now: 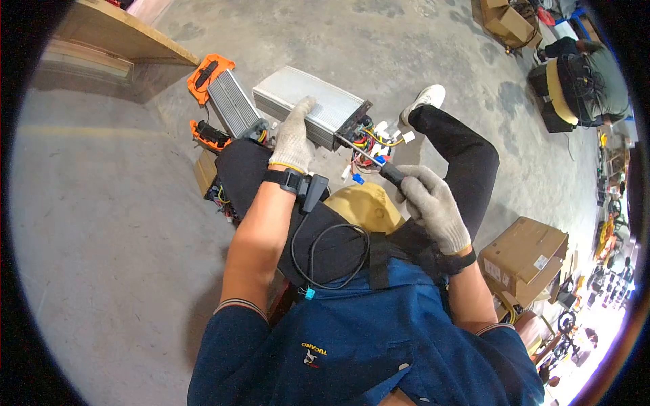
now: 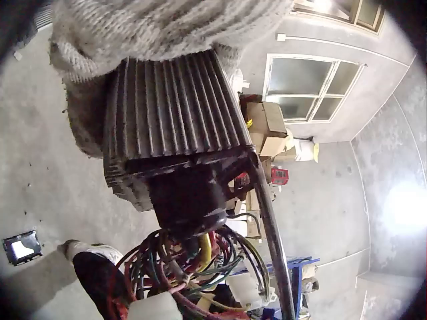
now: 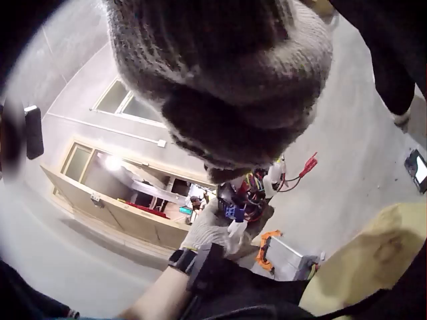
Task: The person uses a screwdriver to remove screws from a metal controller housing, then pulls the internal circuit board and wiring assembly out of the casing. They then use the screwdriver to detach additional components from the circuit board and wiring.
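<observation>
A silver metal controller box (image 1: pixel 308 95) with finned sides (image 2: pixel 177 107) is held by my gloved left hand (image 1: pixel 294 141), thumb on its top face and fingers around the side. My gloved right hand (image 1: pixel 433 208) curls round the black handle of a screwdriver (image 1: pixel 391 173). Its long metal shaft (image 2: pixel 273 240) reaches the corner of the box's dark end plate (image 1: pixel 353 122). From that end spills a bundle of coloured wires (image 1: pixel 371 143) with white and blue connectors. In the right wrist view the glove (image 3: pixel 227 80) hides most of the tool.
On the floor to the left lies another finned controller (image 1: pixel 233 101) with an orange end frame (image 1: pixel 208 76). A cardboard box (image 1: pixel 525 254) stands at the right. Behind the work is a white shoe (image 1: pixel 428 100); a wooden panel (image 1: pixel 125 30) rises at the upper left.
</observation>
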Action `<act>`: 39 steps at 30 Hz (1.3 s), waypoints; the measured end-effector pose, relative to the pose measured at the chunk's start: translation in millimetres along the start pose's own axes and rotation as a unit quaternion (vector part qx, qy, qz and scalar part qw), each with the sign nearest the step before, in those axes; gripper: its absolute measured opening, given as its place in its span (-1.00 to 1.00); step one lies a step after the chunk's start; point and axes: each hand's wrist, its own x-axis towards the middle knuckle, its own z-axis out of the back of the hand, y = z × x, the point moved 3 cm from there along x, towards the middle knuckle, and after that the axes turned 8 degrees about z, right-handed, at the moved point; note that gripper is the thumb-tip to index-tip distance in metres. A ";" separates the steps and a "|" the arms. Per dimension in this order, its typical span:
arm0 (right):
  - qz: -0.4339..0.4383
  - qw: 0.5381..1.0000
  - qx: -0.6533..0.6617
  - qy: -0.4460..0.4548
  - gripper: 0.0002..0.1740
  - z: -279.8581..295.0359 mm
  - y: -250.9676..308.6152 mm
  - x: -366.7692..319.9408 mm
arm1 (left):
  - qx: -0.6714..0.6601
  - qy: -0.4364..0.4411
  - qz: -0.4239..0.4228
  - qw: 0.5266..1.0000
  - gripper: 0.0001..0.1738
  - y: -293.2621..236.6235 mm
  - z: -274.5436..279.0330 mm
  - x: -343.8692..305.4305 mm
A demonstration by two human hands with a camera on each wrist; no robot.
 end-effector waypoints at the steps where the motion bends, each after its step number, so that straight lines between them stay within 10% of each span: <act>1: 0.133 0.983 -0.123 -0.028 -0.56 0.6 -5.1 4.4 | 0.000 0.000 0.000 1.000 -0.37 0.0 -0.5 -0.7; 2: 0.263 0.932 -0.242 -0.056 -0.56 -0.3 -4.7 4.7 | 0.005 -0.004 -0.005 1.000 -0.37 -0.5 -0.9 -1.2; 6: 0.258 0.933 -0.241 -0.069 -0.54 -1.4 -5.4 3.1 | -0.004 -0.010 -0.007 1.000 -0.45 0.7 -1.8 -3.4; 9: 0.072 0.984 0.118 -0.114 -0.50 3.0 -24.9 7.9 | -0.016 -0.002 -0.023 1.000 -0.46 -0.5 -1.2 -7.3; 14: -0.040 0.995 0.065 -0.065 -0.50 13.3 -3.7 4.3 | -0.002 -0.016 -0.029 0.999 -0.49 0.1 2.4 1.2; 20: 0.146 0.979 0.071 -0.122 -0.53 15.4 -41.8 18.7 | -0.013 -0.018 -0.014 1.000 -0.53 0.5 0.8 -3.5; 26: -0.008 0.989 0.146 -0.022 -0.59 22.4 -16.0 8.9 | -0.006 -0.005 -0.016 1.000 -0.43 1.4 4.6 4.5; 32: 0.127 0.982 0.084 -0.112 -0.55 18.7 -42.2 17.2 | -0.014 0.001 -0.011 1.000 -0.43 1.8 6.8 4.1; 39: -0.005 0.992 0.125 -0.031 -0.52 24.6 -23.9 12.6 | -0.015 -0.006 -0.030 0.999 -0.48 2.3 5.2 3.5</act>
